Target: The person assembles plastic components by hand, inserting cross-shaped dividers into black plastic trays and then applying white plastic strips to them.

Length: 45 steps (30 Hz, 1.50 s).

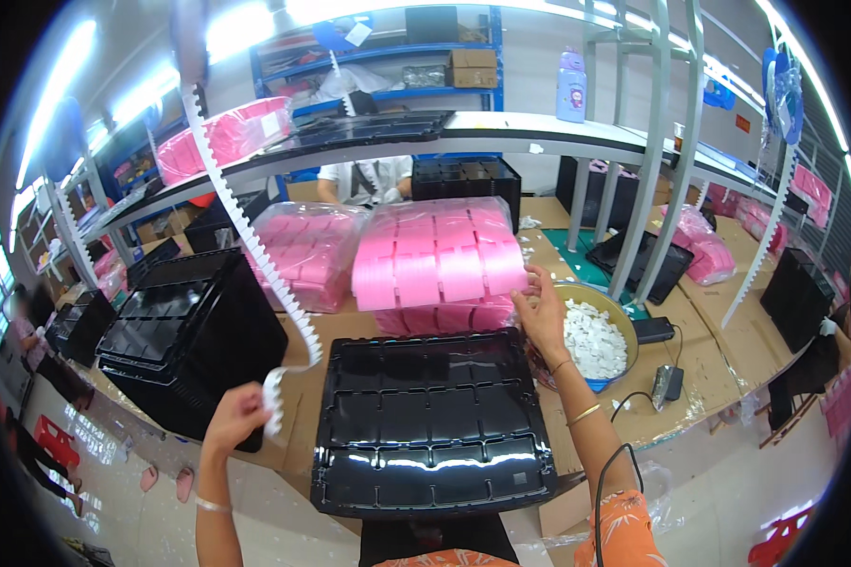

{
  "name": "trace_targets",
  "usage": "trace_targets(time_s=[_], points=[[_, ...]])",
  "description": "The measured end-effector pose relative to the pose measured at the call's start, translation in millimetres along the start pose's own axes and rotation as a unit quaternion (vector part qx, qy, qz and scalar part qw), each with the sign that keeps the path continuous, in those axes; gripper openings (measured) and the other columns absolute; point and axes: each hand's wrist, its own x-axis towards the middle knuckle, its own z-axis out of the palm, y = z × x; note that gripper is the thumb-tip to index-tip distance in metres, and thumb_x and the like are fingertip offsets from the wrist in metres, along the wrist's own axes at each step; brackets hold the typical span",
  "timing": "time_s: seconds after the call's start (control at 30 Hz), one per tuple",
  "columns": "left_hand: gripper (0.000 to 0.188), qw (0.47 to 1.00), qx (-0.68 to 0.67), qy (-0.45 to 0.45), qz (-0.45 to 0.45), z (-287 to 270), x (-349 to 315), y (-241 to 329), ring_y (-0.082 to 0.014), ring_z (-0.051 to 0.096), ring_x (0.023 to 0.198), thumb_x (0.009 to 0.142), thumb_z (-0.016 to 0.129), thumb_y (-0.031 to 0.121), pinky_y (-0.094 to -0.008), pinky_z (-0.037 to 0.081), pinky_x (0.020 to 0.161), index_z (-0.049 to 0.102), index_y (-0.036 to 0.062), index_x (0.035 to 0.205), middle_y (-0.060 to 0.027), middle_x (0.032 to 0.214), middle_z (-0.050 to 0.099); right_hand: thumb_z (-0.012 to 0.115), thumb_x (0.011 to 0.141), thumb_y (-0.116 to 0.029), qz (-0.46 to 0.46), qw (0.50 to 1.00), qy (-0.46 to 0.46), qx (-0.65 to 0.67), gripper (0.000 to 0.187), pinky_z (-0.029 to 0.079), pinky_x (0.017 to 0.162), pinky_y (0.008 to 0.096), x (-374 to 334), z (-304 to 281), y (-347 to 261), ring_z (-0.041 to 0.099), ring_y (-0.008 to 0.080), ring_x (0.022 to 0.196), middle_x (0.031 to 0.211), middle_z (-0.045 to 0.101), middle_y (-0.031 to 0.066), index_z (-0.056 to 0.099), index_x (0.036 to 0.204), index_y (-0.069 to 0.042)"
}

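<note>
The left hand (234, 413) is closed around the lower end of a long white toothed strip (246, 227), which runs up and away from the hand toward the overhead shelf (501, 128); the fingers are curled together on the strip's end. The right hand (542, 317) is raised beside a bagged stack of pink pieces (437, 260), fingers spread apart and touching the bag's right edge, gripping nothing that can be made out. An empty black compartment tray (432, 425) lies flat on the cardboard-covered workbench (709, 369) directly before the person, between the two forearms. To the left stands a stack of black trays (184, 331). A second bag of pink pieces (307, 250) lies behind the strip, just beside the first. A round bowl of small white parts (593, 342) sits near the right wrist, touching the tray's far right corner as far as can be judged. Another person in a white shirt (364, 178) stands behind the bench, under the shelf.
</note>
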Motion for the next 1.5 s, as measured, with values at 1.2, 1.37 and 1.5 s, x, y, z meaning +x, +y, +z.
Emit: trace_targets(time_s=[1.2,1.37,1.5], points=[[0.044,0.85,0.272,0.165,0.42,127,232,7,-0.0408,0.051,0.119,0.069,0.076,-0.002,-0.0445,0.046,0.099,0.065,0.004,0.111,-0.0183,0.13,0.053,0.072,0.084,-0.014,0.143,0.974,-0.168,0.055,0.017,0.05,0.066,0.0236,50,-28,-8,0.063,0.0094,0.07,0.08,0.072,0.0047,0.076,0.092,0.001],[0.056,0.839,0.325,0.187,0.395,150,206,40,-0.0398,0.046,0.126,0.065,0.081,0.001,-0.0467,0.043,0.101,0.063,0.0065,0.117,-0.0184,0.136,0.048,0.073,0.082,-0.01,0.122,0.972,-0.171,0.106,0.017,0.049,0.065,0.0216,50,-25,14,0.062,0.0084,0.07,0.081,0.071,0.0036,0.075,0.095,0.001],[0.058,0.831,0.346,0.201,0.388,149,208,34,-0.0392,0.043,0.129,0.067,0.079,0.001,-0.048,0.041,0.103,0.062,0.0076,0.121,-0.0177,0.138,0.046,0.074,0.085,-0.01,0.11,0.968,-0.209,0.081,0.021,0.048,0.067,0.0208,52,-22,8,0.064,0.0085,0.077,0.088,0.072,0.0029,0.073,0.102,0.001]])
